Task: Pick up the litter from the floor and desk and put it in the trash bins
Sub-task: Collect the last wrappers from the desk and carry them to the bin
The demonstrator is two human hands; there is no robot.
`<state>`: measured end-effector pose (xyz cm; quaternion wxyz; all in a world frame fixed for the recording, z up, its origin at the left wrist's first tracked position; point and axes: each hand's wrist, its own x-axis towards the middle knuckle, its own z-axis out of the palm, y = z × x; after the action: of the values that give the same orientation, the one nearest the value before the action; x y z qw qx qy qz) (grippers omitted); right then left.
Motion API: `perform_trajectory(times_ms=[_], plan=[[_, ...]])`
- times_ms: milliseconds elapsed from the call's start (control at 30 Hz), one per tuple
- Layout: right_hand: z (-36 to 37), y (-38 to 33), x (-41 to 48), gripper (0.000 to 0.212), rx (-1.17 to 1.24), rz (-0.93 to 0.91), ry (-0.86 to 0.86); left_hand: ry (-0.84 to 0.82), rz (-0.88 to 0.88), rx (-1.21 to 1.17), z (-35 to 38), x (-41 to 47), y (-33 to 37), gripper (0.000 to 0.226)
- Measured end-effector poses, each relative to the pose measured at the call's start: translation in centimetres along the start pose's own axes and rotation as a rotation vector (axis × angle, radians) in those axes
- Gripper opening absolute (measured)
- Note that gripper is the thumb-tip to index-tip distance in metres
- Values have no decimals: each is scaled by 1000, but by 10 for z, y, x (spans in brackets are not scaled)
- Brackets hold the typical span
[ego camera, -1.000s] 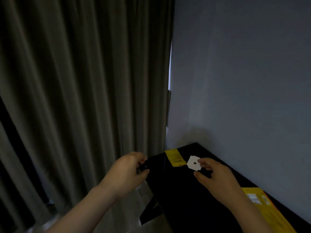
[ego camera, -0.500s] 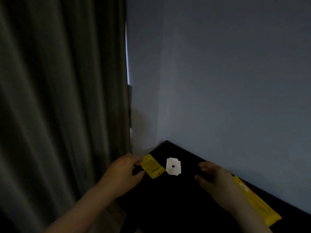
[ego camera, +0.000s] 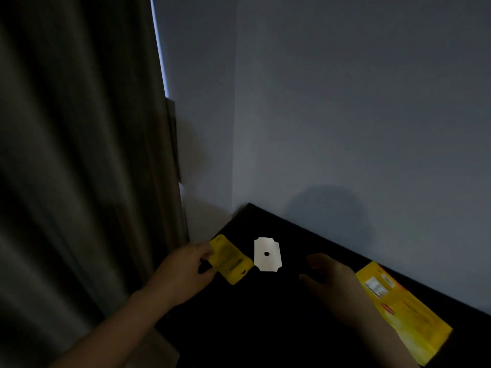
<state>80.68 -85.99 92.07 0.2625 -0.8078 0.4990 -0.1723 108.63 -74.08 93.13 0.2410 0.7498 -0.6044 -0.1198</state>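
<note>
A dark pleated curtain (ego camera: 79, 155) fills the frame's left, a grey wall (ego camera: 345, 102) its right, with a thin daylight strip (ego camera: 159, 49) between them.

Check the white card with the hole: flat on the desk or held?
Flat on the desk. The white card is untouched: left hand pinches the small yellow packet, right hand hovers apart.

count — yellow packets (ego camera: 230, 258) (ego camera: 401, 312) 2 | white tag (ego camera: 267, 254) 1 | hands (ego camera: 183, 272) (ego camera: 332, 280) 2 | desk (ego camera: 265, 320) 1
</note>
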Motion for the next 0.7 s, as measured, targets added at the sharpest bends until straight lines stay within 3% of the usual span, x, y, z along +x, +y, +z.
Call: perform_trajectory(times_ms=[300,500,700], plan=[[54,32,109,41,29,92,-197,-141,-167,-5,57,84,-73,30],[95,51,153,52,-2,202,-308,-259,-353,-128,106,114,-131,40],[140,66,189,53,-30,313,-330,-343,-465,-91,144,152,-181,48]])
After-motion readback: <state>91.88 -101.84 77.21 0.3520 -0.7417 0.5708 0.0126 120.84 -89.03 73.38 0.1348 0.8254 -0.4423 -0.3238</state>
